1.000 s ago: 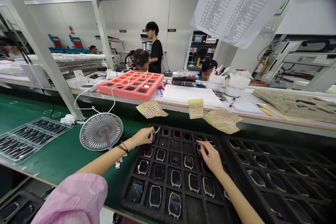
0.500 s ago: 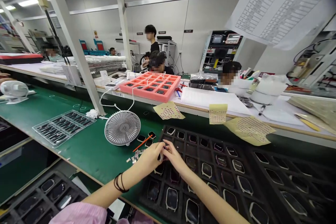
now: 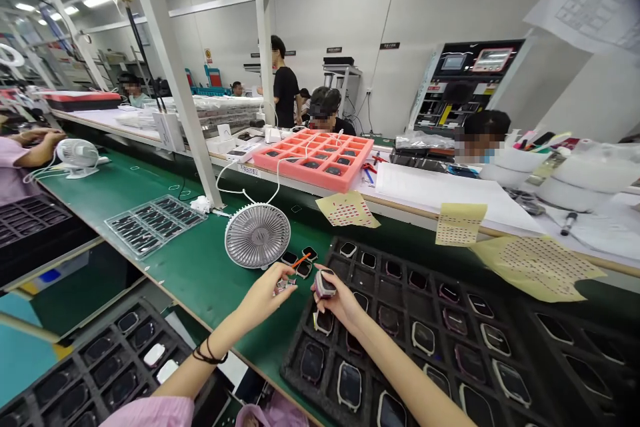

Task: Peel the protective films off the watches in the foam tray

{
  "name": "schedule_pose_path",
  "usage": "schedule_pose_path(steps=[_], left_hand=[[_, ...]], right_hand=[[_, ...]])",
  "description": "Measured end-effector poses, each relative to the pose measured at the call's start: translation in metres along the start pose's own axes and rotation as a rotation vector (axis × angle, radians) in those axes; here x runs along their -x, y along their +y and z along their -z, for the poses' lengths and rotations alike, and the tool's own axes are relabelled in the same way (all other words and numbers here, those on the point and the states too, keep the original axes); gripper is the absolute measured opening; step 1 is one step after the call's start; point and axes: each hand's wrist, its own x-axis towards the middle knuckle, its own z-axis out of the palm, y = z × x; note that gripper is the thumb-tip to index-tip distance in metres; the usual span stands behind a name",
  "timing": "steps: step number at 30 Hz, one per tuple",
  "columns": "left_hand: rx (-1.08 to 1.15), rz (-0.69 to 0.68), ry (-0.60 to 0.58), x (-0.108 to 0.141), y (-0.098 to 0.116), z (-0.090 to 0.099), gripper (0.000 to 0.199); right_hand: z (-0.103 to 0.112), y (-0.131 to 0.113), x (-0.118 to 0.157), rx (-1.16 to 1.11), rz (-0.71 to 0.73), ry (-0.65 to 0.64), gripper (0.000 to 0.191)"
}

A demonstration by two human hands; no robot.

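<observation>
My right hand (image 3: 340,300) holds a watch case (image 3: 325,283), a small rounded-square case with a dark face and pale rim, above the near left part of the black foam tray (image 3: 295,373). To its left, my left hand (image 3: 267,297) hovers over small silvery pieces (image 3: 284,285) on the green bench. Its thumb and fingers are apart, and I see nothing held in them. An orange stick (image 3: 303,259) lies just beyond those fingertips, partly hidden by them. Beside it are several loose dark watch faces (image 3: 310,253). More watch cases (image 3: 349,385) sit in the tray's compartments.
A round fan (image 3: 257,235) stands behind my left hand. Left of it lies a clear tray of dark parts (image 3: 155,225). A pink foam tray (image 3: 345,180) rests on the raised shelf, with yellow sheets (image 3: 460,223) hanging below. Another black tray (image 3: 90,380) sits lower left. Co-workers sit beyond.
My hands were together around the watch case; now they are apart. The left has moved left to the small pieces, and the case stays in the right. The view has turned slightly left.
</observation>
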Motion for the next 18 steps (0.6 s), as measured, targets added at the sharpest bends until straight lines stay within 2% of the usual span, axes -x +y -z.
schedule_pose_path(steps=[2,5,12,18], left_hand=[[-0.112,0.083,-0.014,0.01,-0.016,0.004,0.013],[-0.286,0.099,-0.04,0.024,-0.036,0.0,0.007],[-0.655,-0.102,-0.049,0.034,-0.059,-0.02,0.015],[-0.718,-0.163,-0.052,0.033,-0.062,-0.026,0.025]], right_hand=[[0.007,-0.001,0.0,-0.098,-0.022,-0.009,0.054],[0.011,0.0,0.002,-0.185,-0.042,-0.031,0.049],[0.011,-0.005,0.006,-0.257,-0.07,-0.037,0.045],[0.012,-0.004,0.005,-0.243,-0.077,-0.053,0.044]])
